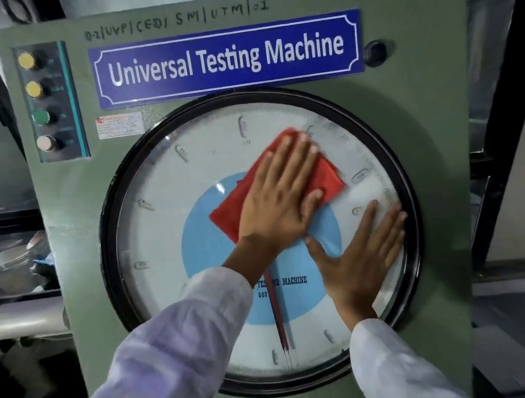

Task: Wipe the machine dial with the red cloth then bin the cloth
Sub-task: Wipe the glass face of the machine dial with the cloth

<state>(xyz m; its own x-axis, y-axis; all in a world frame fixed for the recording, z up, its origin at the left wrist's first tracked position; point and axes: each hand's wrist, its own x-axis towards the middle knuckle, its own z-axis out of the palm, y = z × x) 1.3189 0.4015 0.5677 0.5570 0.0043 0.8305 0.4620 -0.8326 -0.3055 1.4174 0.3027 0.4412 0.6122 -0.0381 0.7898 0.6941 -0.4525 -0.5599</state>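
The big round dial (pixel 175 232) with a black rim fills the middle of the green machine panel (pixel 75 215). Its face is white with a pale blue centre and a red pointer (pixel 278 318) hanging straight down. My left hand (pixel 278 197) lies flat on the red cloth (pixel 327 178) and presses it against the glass in the dial's upper middle. My right hand (pixel 359 253) rests flat on the lower right of the glass, fingers spread, holding nothing, just below the cloth. No bin is in view.
A blue sign (pixel 226 59) reading Universal Testing Machine sits above the dial. A column of push buttons (pixel 38 104) runs down the panel's upper left, and a black knob (pixel 374 53) sits at the upper right. Metal parts and a bowl (pixel 9 259) lie to the left.
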